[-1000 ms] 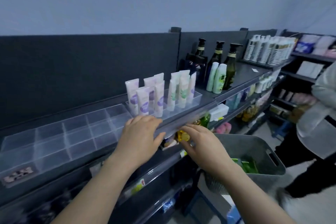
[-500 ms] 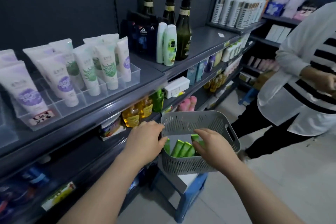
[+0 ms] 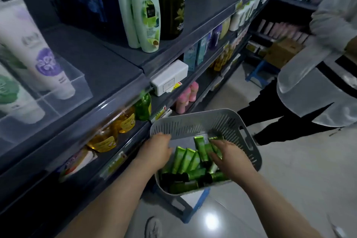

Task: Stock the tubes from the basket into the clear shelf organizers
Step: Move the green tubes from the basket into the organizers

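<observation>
Half a second back both hands were only reaching the rim. Now the view has swung lower and closer, and both hands are down inside the grey basket (image 3: 193, 123). A second ago they were up at the clear organizer (image 3: 77, 91) on the top shelf (image 3: 108, 67).

My right hand (image 3: 231, 158) lies over the heap of green tubes (image 3: 185, 160). Its fingers (image 3: 213, 153) are spread and bent downward, with the tips touching the upper tubes near the far wall. I cannot tell whether they have closed round one, and no tube is raised off the pile.

My left hand (image 3: 154, 152) is at the basket's left wall, knuckles against the slotted side, just beside the tubes. Its fingers are tucked under the back of the hand, so I cannot tell whether they are clenched, loose or holding anything.

The green tubes all lie in the basket, overlapping, most with their dark caps toward me. The basket sits on a blue stool (image 3: 195, 205) on the floor, against the lower shelves. The organizer at upper left holds white tubes (image 3: 38, 50) standing cap down. A person in a white striped top (image 3: 318, 83) stands at right, as before.
</observation>
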